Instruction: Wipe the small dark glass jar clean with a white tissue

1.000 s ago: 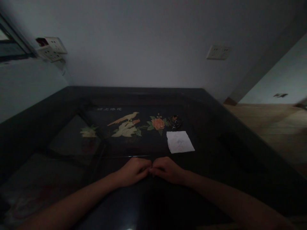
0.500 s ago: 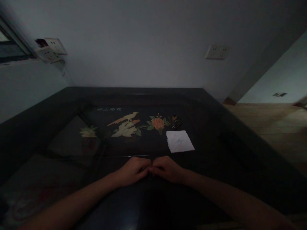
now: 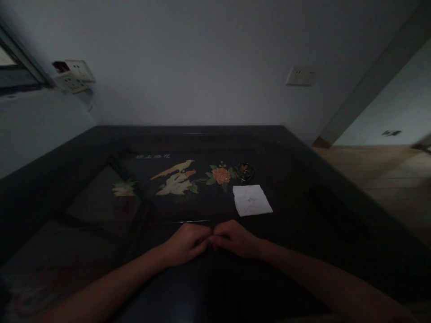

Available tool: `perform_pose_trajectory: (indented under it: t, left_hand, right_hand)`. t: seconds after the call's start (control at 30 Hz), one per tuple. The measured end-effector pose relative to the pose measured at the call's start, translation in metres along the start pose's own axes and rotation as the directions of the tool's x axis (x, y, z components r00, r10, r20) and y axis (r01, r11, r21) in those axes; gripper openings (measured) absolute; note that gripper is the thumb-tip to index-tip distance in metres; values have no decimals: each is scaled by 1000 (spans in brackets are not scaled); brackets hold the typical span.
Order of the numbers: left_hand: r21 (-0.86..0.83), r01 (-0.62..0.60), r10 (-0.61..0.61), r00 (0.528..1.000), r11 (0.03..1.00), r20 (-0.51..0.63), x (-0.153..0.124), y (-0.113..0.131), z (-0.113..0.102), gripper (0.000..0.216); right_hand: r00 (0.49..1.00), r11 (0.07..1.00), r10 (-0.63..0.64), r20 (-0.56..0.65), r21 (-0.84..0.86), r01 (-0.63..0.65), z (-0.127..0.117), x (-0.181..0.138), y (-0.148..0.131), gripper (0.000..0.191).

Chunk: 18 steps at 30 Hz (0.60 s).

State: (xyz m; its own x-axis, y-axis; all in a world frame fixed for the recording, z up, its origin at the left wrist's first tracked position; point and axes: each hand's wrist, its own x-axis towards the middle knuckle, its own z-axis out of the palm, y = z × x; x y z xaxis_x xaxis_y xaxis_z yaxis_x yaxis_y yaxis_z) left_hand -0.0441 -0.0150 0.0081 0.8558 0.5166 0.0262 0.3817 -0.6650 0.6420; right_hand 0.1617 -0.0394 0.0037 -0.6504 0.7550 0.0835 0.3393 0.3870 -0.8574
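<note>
My left hand and my right hand rest side by side on the dark glossy table, fingers curled under and fingertips touching each other. What, if anything, they pinch between them is too dark to make out. Just beyond my right hand lies a white square of folded paper. Behind the paper sits a small dark shiny object.
The tabletop carries an inlaid picture of a bird and leaves and an orange flower. Wall sockets sit on the back wall, and more sockets at the left. Wooden floor lies to the right.
</note>
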Motion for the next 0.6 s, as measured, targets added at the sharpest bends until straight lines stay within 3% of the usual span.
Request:
perform_pose_trajectory:
  t: [0.37,0.6]
  left_hand:
    - [-30,30,-30,999,999,-21,1,-3,3,26]
    - [-53,49,-51,998,997,-46,1,-2,2,24]
  right_hand:
    - [999,995,34,29,94,-37,-4,2,-1,52]
    - [997,992,64,33,111,-68,-4,-1,-2,45]
